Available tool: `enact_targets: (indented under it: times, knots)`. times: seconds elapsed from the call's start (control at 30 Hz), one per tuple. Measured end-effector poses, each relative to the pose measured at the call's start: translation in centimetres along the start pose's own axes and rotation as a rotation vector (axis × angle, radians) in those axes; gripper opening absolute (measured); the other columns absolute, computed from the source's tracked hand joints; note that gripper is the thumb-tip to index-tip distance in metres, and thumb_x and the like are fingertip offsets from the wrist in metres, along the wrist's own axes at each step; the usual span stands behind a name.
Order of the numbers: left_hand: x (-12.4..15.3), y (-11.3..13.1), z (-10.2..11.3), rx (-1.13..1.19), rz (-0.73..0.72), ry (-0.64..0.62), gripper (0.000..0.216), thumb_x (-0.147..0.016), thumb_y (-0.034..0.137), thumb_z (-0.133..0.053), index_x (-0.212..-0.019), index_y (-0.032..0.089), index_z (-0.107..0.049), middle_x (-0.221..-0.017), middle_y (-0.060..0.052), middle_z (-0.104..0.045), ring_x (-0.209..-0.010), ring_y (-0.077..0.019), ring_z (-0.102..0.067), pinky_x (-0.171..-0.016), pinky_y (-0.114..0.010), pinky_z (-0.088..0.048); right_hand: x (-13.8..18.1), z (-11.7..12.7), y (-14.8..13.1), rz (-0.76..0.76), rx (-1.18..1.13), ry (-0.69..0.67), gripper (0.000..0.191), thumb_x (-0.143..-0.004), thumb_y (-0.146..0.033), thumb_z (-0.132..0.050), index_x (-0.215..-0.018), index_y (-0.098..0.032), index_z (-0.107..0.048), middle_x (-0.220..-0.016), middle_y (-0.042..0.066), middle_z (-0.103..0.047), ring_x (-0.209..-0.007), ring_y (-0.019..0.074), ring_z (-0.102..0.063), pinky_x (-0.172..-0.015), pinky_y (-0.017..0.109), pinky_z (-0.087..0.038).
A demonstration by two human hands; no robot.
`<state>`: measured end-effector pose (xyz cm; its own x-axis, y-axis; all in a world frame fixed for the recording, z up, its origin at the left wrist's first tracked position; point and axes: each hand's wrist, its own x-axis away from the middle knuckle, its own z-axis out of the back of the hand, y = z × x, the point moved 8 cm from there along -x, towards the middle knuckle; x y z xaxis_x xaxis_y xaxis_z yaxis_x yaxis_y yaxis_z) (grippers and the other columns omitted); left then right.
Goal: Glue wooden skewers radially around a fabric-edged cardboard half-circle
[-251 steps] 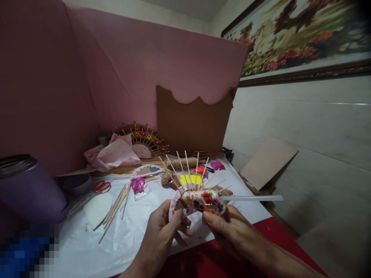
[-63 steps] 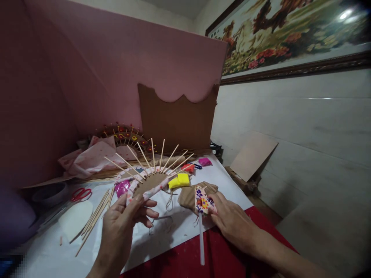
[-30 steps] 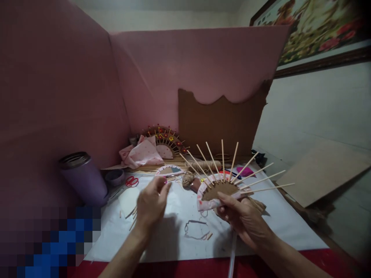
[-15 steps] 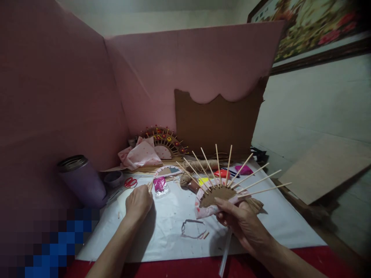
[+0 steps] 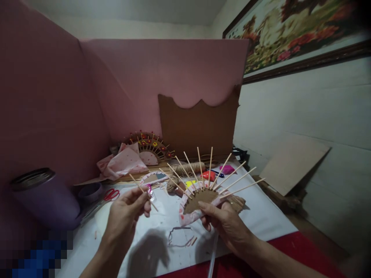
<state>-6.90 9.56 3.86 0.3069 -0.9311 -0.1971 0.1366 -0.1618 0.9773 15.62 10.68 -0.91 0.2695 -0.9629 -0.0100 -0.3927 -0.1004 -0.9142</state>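
Note:
A thin wooden stick [image 5: 152,204] is pinched between the thumb and fingers of my left hand [image 5: 129,206], raised above the table. My right hand [image 5: 224,218] grips a half-round cardboard piece [image 5: 199,201] by its lower right edge, thumb on top. A pale pink patterned fabric rim [image 5: 182,211] edges the cardboard. Several wooden sticks fan out from its curved side, apart from the stick in my left hand. Below my right hand a clear rod [image 5: 213,256] slants down past the table's front edge; whether my fingers hold it is hidden.
On the white-covered table [image 5: 153,247] lie red scissors [image 5: 111,194], a twine roll [image 5: 187,168], coloured clay packs [image 5: 227,169] and a thin loop [image 5: 180,227]. A purple tumbler [image 5: 46,200] stands at left. Pink fabric [image 5: 124,160] and a decorated fan [image 5: 150,143] are at the back.
My left hand has lifted off the table with a stick now in its fingers, coming nearer the cardboard piece. My right hand keeps its grip. The view has turned right.

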Motion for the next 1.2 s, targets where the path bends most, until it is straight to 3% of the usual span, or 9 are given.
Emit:
enact_targets:
  times: [0.1,0.23,0.4,0.57,0.77,1.2]
  knots:
    - [1.9,-1.3,-3.2,0.426,0.208,-0.147,0.024,-0.056,0.026,-0.078,-0.061,0.011,-0.059,-0.055,0.000,-0.060,-0.041,-0.0066,-0.050,-0.039,-0.017,-0.039,0.2,-0.3,0.1,0.005,0.046,-0.044,0.023,-0.074,-0.031,-0.065,-0.061,-0.014,-0.059,-0.053,-0.002,-0.054,-0.045,0.0078,-0.043,-0.044,0.021,-0.032]
    - [3.0,-2.3,-4.5,0.577,0.310,-0.151,0.024,-0.057,0.026,-0.078,-0.061,0.012,-0.059,-0.056,-0.002,-0.064,-0.042,-0.0079,-0.055,-0.037,-0.015,-0.042,0.7,-0.8,0.5,-0.023,0.081,-0.104,0.024,-0.077,-0.031,-0.063,-0.060,-0.014,-0.058,-0.051,-0.003,-0.052,-0.045,0.0076,-0.042,-0.046,0.021,-0.033]
    - [3.0,-2.6,-4.0,0.596,0.313,-0.097,0.027,-0.050,0.016,-0.082,-0.063,0.012,-0.058,-0.059,-0.003,-0.067,-0.050,-0.0120,-0.062,-0.047,-0.018,-0.050,0.9,-0.9,1.3,-0.083,0.059,-0.100,0.024,-0.075,-0.031,-0.065,-0.059,-0.014,-0.059,-0.050,-0.003,-0.051,-0.045,0.0073,-0.042,-0.046,0.021,-0.033]
    - [3.2,-2.9,-4.3,0.551,0.323,-0.106,0.022,-0.054,0.021,-0.080,-0.060,0.010,-0.062,-0.058,-0.003,-0.064,-0.052,-0.0112,-0.061,-0.049,-0.019,-0.048,1.0,-1.0,1.5,-0.102,0.053,-0.102,0.023,-0.074,-0.034,-0.065,-0.062,-0.014,-0.060,-0.052,-0.003,-0.053,-0.045,0.0072,-0.042,-0.046,0.021,-0.032]
    - [3.6,-3.7,-4.9,0.560,0.404,-0.071,0.026,-0.047,0.022,-0.083,-0.062,0.009,-0.067,-0.069,-0.004,-0.067,-0.062,-0.0117,-0.062,-0.058,-0.019,-0.050,1.3,-1.7,1.2,-0.095,0.080,-0.146,0.025,-0.074,-0.034,-0.065,-0.060,-0.014,-0.060,-0.051,-0.002,-0.053,-0.045,0.0075,-0.043,-0.045,0.020,-0.034]
    - [3.9,-3.8,-5.3,0.628,0.448,-0.094,0.022,-0.049,0.019,-0.083,-0.058,0.011,-0.064,-0.066,-0.003,-0.070,-0.050,-0.0093,-0.062,-0.051,-0.019,-0.050,1.4,-1.6,1.5,-0.087,0.073,-0.162,0.021,-0.077,-0.030,-0.062,-0.063,-0.014,-0.064,-0.052,-0.001,-0.054,-0.046,0.0075,-0.043,-0.046,0.021,-0.034]
